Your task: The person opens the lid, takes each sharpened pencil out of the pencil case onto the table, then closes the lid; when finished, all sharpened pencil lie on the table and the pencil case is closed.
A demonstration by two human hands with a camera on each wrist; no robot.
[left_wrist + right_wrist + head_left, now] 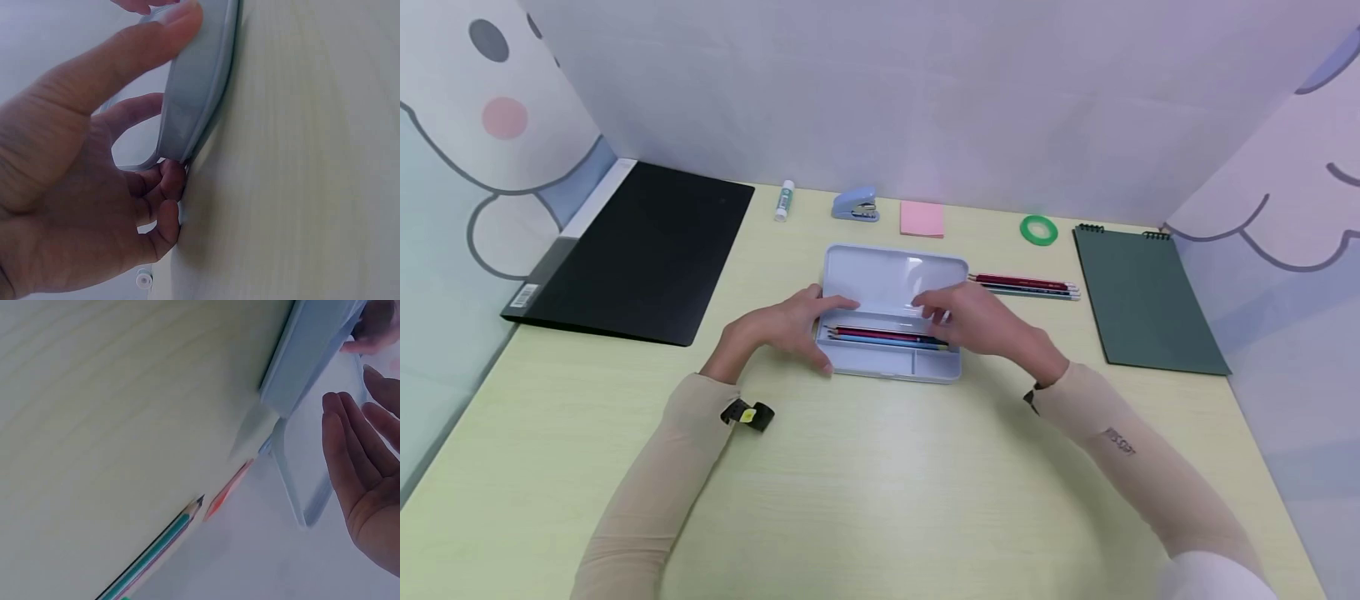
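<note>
Presently: case, grasped by left hand; pencils beneath right hand, fingers released; seemingly packing, next likely calling for spare pencils beyond them.

On the desk before me, a black folder lies to my left, a barcode label at its near left corner. Along the back I see, from left to right, a glue stick lying down, a blue stapler, a pink sticky-note pad and a ring of green tape. To my right lies a dark green notepad, spiral-bound at its far edge. A pale wall stands behind them.
</note>
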